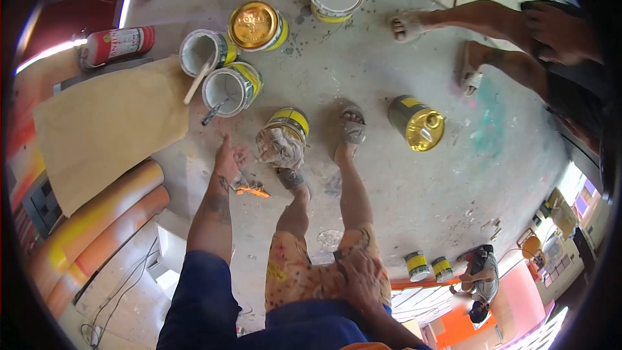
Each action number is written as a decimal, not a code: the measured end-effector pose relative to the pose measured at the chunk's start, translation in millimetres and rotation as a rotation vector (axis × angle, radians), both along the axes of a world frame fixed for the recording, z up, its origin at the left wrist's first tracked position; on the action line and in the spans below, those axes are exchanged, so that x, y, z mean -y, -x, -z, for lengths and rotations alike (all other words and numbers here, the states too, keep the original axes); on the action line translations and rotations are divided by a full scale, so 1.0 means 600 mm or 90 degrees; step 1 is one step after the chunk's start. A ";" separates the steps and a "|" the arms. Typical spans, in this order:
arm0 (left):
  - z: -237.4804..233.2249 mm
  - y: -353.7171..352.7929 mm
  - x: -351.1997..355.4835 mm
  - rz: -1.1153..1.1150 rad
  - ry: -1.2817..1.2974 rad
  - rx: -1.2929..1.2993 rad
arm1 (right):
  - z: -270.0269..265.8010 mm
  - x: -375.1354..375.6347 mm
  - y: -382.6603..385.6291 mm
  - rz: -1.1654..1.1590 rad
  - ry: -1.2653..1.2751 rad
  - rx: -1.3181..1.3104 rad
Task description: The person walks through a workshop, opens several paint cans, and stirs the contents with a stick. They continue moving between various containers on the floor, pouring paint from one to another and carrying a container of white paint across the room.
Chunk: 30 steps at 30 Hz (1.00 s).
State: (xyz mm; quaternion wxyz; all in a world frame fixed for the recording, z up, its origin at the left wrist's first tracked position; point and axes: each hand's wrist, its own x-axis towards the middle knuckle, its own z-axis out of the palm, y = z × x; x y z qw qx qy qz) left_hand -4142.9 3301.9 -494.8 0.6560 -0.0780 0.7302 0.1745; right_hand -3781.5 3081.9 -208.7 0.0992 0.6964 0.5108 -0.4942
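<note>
My left hand [230, 159] hangs over the floor, index finger stretched out and the other fingers loosely curled, with no held thing visible. Just beside its wrist is a tool with an orange handle [253, 191]; its grey end is partly hidden. A paint can [291, 118] with a yellow band stands near my foot, a crumpled, paint-stained cloth [281, 147] draped at its near side. My right hand [361, 279] rests on my thigh, fingers spread, holding nothing. Ahead of my left hand is an open can [249, 81] with a brush [214, 111] in it.
Another open can [183, 55] has a wooden stick [197, 84] across it. Gold-lidded cans [254, 24] [426, 128] and a white-filled bucket [317, 10] stand around. Brown paper [110, 129] lies left, near a fire extinguisher [121, 45]. One person's legs [479, 19] are at right; another person [483, 275] is farther off.
</note>
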 end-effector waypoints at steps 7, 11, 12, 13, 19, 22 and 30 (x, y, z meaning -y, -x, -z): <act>0.125 -0.042 -0.100 -0.115 -0.158 -0.090 | 0.044 -0.047 -0.088 0.056 0.139 0.002; 0.177 -0.009 -0.097 0.106 -0.215 -0.185 | 0.050 -0.056 -0.107 0.060 0.148 0.058; 0.165 -0.009 -0.082 0.358 -0.266 -0.271 | 0.049 -0.066 -0.111 0.069 0.157 0.046; 0.154 -0.012 -0.071 0.409 -0.272 -0.306 | 0.047 -0.078 -0.114 0.078 0.162 0.035; 0.079 -0.036 -0.030 0.885 -0.298 -0.463 | 0.034 -0.092 -0.103 0.063 0.142 0.019; -0.029 -0.120 -0.088 0.574 -0.604 -0.451 | 0.028 -0.093 -0.105 0.076 0.126 -0.009; -0.133 -0.212 -0.134 0.681 -0.452 -0.359 | 0.003 -0.113 -0.081 0.036 0.091 0.040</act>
